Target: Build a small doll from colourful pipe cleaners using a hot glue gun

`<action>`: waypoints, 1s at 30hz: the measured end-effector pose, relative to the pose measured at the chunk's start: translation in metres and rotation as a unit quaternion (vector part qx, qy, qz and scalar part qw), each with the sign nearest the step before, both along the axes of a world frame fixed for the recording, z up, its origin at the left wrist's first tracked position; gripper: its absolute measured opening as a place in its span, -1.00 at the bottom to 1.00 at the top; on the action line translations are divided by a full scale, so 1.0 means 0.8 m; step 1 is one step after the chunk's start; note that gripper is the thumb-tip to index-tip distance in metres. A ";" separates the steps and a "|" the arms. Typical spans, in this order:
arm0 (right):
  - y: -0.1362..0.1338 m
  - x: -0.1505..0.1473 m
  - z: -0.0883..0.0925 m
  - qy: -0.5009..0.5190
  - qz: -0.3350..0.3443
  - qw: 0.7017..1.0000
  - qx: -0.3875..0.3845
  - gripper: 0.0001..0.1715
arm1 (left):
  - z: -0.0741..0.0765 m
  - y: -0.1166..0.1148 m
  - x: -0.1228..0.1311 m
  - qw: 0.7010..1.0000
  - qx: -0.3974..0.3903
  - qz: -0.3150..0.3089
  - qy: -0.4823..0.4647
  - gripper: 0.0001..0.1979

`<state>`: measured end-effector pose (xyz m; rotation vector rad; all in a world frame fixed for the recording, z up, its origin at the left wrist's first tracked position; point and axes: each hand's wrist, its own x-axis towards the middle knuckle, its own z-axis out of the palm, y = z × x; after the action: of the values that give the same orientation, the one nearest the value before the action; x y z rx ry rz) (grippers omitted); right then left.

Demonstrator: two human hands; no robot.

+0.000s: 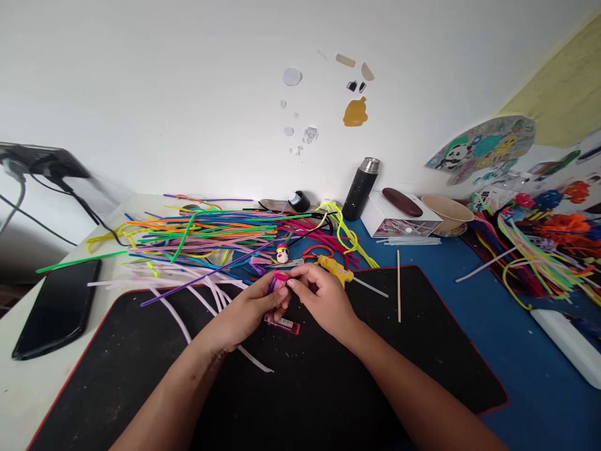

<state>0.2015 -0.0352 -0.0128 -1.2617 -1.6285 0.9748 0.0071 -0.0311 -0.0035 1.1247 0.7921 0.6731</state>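
Observation:
My left hand (251, 310) is closed around a small pink and purple piece (280, 280), which looks like coiled pipe cleaner. My right hand (323, 297) pinches at the right edge of the same piece, thumb and index finger together. Fingers cover much of it. Just below, a small red packet (287, 326) with a printed label lies on the black mat (375, 376). Behind my hands stands a small figure (282, 253) with a pale face. Scissors with red handles (318, 252) and a yellow glue gun (334, 269) lie beyond my right hand.
Many coloured pipe cleaners (225, 228) spread across the back left. A phone (59, 307) lies at left. Right of the glue gun is a wooden stick (399, 285). A black flask (361, 190), white box (399, 216) and bowl (448, 210) line the wall. More pipe cleaners (539, 250) lie right.

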 end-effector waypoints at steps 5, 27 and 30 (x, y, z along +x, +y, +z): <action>-0.002 -0.002 0.003 -0.005 -0.008 1.000 0.018 -0.85 | 0.002 -0.003 0.003 0.999 -0.031 0.008 -0.043 -0.62; -0.003 0.000 0.007 -0.040 -0.005 0.999 0.030 -0.82 | 0.006 -0.006 0.009 0.999 -0.026 0.028 -0.001 -0.55; -0.002 -0.001 0.008 -0.048 -0.009 0.998 0.031 -0.82 | 0.003 -0.005 0.008 0.999 0.006 0.031 0.041 -0.52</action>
<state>0.2008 -0.0371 -0.0065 -1.2957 -1.7056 0.8579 0.0132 -0.0353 -0.0010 1.1483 0.8970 0.6870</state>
